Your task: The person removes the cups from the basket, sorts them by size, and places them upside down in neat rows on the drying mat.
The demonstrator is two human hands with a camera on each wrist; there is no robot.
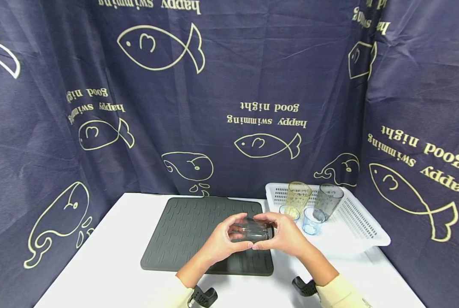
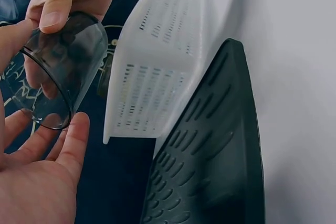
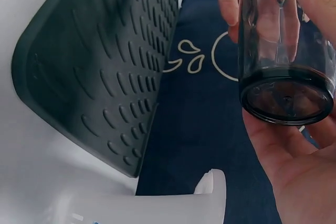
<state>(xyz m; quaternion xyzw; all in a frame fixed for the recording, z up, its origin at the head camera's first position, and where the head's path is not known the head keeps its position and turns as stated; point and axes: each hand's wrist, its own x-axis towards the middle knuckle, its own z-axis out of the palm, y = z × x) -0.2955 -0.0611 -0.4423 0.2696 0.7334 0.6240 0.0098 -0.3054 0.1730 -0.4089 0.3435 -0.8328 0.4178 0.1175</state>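
A smoky grey drinking glass (image 1: 257,231) lies on its side in the air between both hands, over the right part of a dark grey ribbed mat (image 1: 187,231). My left hand (image 1: 221,240) holds it around the rim end, thumb below and fingers beyond. At the base end, my right hand (image 1: 287,234) grips it with curled fingers and thumb. The left wrist view shows the open rim of the glass (image 2: 84,61) by the left fingertips. Its thick dark base (image 3: 287,100) faces the camera in the right wrist view.
Right of the mat stands a white perforated basket (image 1: 362,214). It holds a tall yellowish glass (image 1: 298,196), a tall grey glass (image 1: 328,200), a short yellow glass (image 1: 289,212) and a short blue glass (image 1: 312,222). Dark blue curtains (image 1: 222,85) enclose the white table (image 1: 125,222).
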